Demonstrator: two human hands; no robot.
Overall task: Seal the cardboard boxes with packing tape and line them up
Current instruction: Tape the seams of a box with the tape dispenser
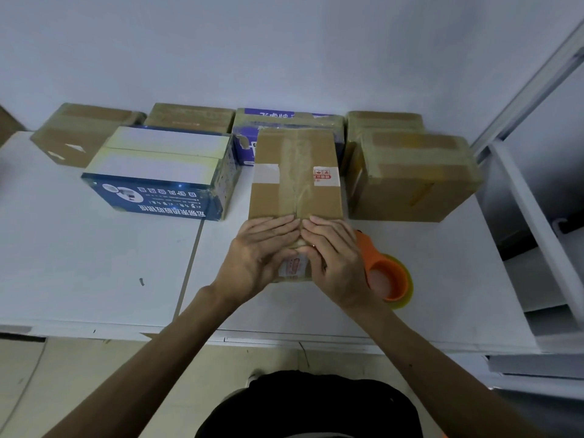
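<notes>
Left hand point(257, 252) and right hand point(335, 257) laid flat, fingers extended, pressed on the near face of a taped brown box point(295, 175), nothing gripped, orange tape dispenser point(387, 275) set just right, sealed boxes point(410, 178) ranged behind on the white table point(79, 248).

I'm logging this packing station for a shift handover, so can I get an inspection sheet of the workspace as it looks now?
Surface: white table, a seam between two tops, small dark mark.
Job's things: centre cardboard box, taped along the top seam; orange tape dispenser lying beside it; blue printed box and other taped boxes behind.
Clutter: nothing seen.
Hands: left hand and right hand flat, pressing the box's near end.
Cables: nothing seen.
Surroundings: white wall; white frame at right.
</notes>
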